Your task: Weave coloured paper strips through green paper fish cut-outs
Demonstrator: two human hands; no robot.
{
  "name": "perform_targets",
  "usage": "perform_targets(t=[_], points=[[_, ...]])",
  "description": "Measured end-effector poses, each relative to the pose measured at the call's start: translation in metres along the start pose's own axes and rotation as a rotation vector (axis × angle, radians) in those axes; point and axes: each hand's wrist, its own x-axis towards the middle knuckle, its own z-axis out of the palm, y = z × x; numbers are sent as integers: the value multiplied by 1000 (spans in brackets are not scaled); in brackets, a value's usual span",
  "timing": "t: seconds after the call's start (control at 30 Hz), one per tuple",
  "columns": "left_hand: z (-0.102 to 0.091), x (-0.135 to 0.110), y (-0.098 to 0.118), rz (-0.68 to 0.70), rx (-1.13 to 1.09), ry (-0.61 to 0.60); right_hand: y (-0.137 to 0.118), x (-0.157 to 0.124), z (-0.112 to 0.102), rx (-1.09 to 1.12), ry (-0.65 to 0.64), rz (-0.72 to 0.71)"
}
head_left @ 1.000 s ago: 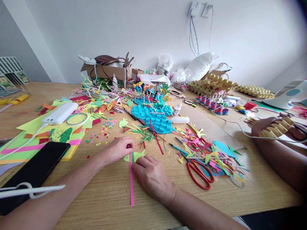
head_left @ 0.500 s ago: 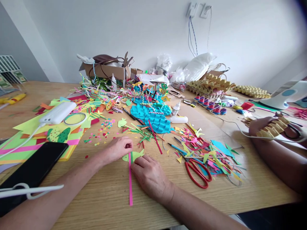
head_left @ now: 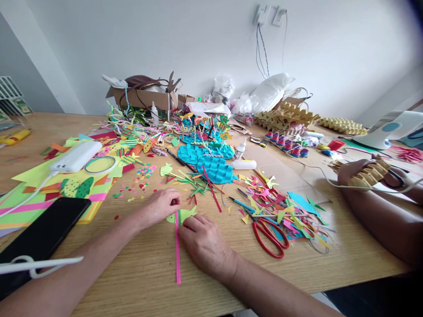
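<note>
A small green paper fish lies flat on the table, with a dark green band across its body. Across it runs a long pink paper strip, its lower end trailing toward me. My left hand is closed in a pinch at the strip's upper end, over the fish. The curled fingers of my right hand rest against the strip's right edge and the lower side of the fish; its fingertips are partly hidden. Red-handled scissors lie to the right, partly under paper scraps.
A black phone and a white power bank on coloured paper are at left. Blue card pieces, glue bottles and cut strips lie ahead. At right, a co-worker's hands hold an egg carton piece.
The view has shifted slightly, so everything sits a little further left. Both hands keep nearly the same hold on the strip and fish.
</note>
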Motion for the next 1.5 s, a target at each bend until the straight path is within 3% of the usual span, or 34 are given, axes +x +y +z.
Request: perform_targets(t=[0.43, 0.63, 0.77, 0.83, 1.0, 1.17, 1.5], points=[[-1, 0, 4, 12, 30, 18, -6, -1, -13, 134, -50, 34], [-9, 0, 9, 14, 57, 93, -1, -5, -14, 273, -5, 19], [-24, -22, 16, 95, 82, 133, 12, -3, -23, 438, 121, 97], [-26, -40, 19, 224, 159, 101, 21, 1, -30, 485, 146, 179], [-9, -78, 26, 362, 309, 86, 30, 22, -48, 453, -47, 257], [7, -83, 25, 339, 318, 112, 24, 44, -45, 331, -317, 234], [19, -84, 16, 351, 361, 130, 21, 53, -27, 259, -407, 238]])
